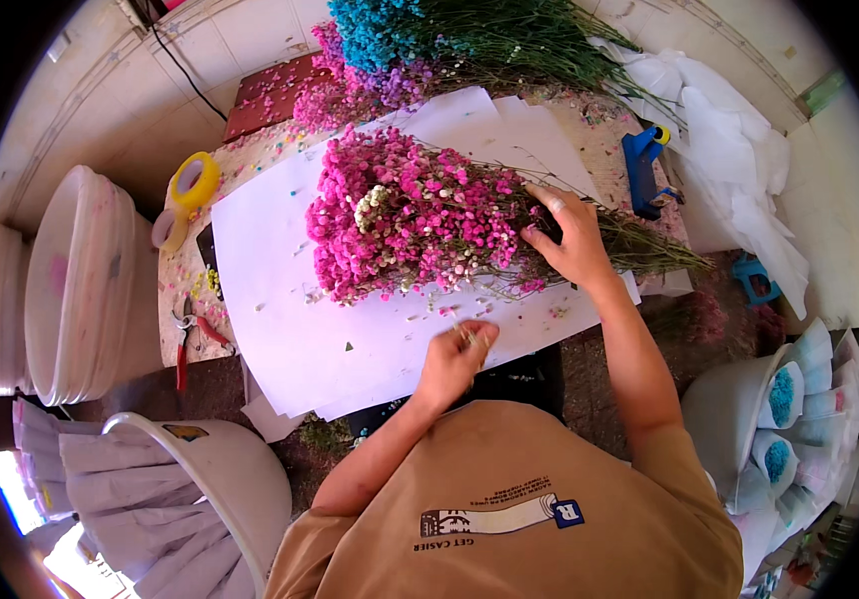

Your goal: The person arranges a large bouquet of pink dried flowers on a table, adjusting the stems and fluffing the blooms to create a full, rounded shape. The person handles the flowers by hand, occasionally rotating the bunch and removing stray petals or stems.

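A thick bunch of pink dried flowers (405, 215) lies on large white paper sheets (280, 290) spread over the table, blooms to the left and stems (649, 248) to the right. My right hand (567, 235) presses down on the bunch where blooms meet stems. My left hand (459, 351) is closed near the paper's front edge, pinching a small sprig or bit of stem between its fingers.
More blue and purple flower bunches (390, 50) lie at the back. A yellow tape roll (193, 182) and red-handled pliers (190, 339) sit at the left, a blue tool (642, 165) at the right. White buckets (200, 479) and wrapped blue bouquets (784, 419) stand around.
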Available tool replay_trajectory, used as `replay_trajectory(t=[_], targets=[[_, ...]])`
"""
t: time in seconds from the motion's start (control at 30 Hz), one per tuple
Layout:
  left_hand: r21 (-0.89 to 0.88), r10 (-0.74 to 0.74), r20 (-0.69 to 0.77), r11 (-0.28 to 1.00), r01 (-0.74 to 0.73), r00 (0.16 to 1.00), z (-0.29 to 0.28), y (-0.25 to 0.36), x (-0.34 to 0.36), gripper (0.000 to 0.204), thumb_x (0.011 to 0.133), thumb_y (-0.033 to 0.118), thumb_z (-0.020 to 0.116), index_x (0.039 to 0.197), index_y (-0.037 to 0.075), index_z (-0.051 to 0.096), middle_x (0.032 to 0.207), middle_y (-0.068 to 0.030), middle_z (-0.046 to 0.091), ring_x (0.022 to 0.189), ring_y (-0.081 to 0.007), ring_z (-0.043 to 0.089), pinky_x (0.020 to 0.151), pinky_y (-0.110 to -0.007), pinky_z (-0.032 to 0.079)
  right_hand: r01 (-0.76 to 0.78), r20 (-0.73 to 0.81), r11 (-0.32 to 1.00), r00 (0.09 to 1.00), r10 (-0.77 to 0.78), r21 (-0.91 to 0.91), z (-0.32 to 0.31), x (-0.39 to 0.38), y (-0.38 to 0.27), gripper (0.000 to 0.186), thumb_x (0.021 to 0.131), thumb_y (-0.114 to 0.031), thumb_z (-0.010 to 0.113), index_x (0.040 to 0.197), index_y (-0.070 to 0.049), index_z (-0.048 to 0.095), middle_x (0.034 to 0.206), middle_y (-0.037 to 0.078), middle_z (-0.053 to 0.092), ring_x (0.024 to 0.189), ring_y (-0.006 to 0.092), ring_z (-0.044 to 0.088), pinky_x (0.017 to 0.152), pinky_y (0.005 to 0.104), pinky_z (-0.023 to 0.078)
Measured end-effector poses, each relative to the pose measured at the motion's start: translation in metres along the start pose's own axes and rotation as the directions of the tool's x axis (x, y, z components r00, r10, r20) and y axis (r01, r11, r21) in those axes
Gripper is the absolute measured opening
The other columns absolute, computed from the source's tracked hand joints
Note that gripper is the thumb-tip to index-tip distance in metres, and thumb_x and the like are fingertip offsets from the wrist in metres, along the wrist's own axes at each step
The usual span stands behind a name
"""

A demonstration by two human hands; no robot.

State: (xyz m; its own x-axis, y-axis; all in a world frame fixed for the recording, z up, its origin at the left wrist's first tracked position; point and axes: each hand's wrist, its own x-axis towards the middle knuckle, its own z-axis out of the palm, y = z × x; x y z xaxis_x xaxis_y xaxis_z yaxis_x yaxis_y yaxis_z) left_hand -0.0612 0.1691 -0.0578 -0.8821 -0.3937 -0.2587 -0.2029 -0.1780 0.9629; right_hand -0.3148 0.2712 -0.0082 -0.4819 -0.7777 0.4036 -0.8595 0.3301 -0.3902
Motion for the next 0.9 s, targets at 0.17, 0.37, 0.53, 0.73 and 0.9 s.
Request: replay_trajectory(t=[0.17,0.37,0.53,0.73,0.9], targets=[[-0.382,-0.193,0.062,0.902,0.202,0.979,0.009,0.02,0.052,0.033,0.101,0.03,0.071,0.106,-0.003,0.074,0.066,0.0025,0.056,0.058,-0.0056,0.047,0.052,-0.025,0.034,0.011,-0.003,0.999,1.0,-0.011,-0.032,0.0,0.0,-0.002,0.063,0.091,-0.031,0.076,0.147,-0.013,0.055,0.137,0.014,0.062,0.127,0.0328,0.056,0.107,0.046,0.036],[0.005,0.154,0.003,0.988,-0.154,0.988,0.015,0.0,0.0,0.018,0.098,0.01,0.065,0.086,-0.001,0.071,0.072,-0.0007,0.065,0.066,-0.0066,0.055,0.061,-0.026,0.047,0.075,-0.062,0.995,0.995,-0.079,-0.071,0.008,-0.005,-0.005,0.064,0.09,-0.032,0.075,0.146,-0.009,0.055,0.136,0.015,0.063,0.126,0.0318,0.056,0.104,0.0457,0.037],[0.21,0.245,-0.066,0.951,-0.227,0.967,0.011,-0.008,-0.011,0.014,0.094,0.01,0.069,0.082,0.002,0.069,0.074,-0.0048,0.067,0.066,-0.0087,0.056,0.061,-0.029,0.048,0.065,-0.131,0.987,0.988,-0.085,-0.15,0.02,-0.012,-0.015,0.065,0.087,-0.032,0.075,0.144,-0.006,0.055,0.133,0.013,0.064,0.121,0.0306,0.057,0.1,0.045,0.037],[0.218,0.562,0.29,0.75,-0.625,0.775,-0.001,0.003,-0.026,0.016,0.09,0.005,0.068,0.076,0.006,0.061,0.068,-0.0095,0.059,0.06,-0.0234,0.059,0.057,-0.036,0.047,0.049,-0.153,0.987,0.986,-0.072,-0.151,0.023,-0.009,-0.016,0.064,0.087,-0.032,0.074,0.142,-0.006,0.057,0.133,0.012,0.064,0.121,0.0298,0.057,0.098,0.0447,0.038],[0.371,-0.117,0.047,0.924,0.091,0.992,-0.014,0.018,-0.027,0.016,0.098,0.015,0.07,0.096,0.0,0.075,0.076,-0.0124,0.071,0.068,-0.0141,0.065,0.064,-0.035,0.052,0.051,-0.148,0.987,0.986,-0.073,-0.152,0.025,-0.012,-0.009,0.064,0.087,-0.033,0.075,0.143,-0.006,0.057,0.133,0.012,0.063,0.12,0.03,0.057,0.097,0.0453,0.038]])
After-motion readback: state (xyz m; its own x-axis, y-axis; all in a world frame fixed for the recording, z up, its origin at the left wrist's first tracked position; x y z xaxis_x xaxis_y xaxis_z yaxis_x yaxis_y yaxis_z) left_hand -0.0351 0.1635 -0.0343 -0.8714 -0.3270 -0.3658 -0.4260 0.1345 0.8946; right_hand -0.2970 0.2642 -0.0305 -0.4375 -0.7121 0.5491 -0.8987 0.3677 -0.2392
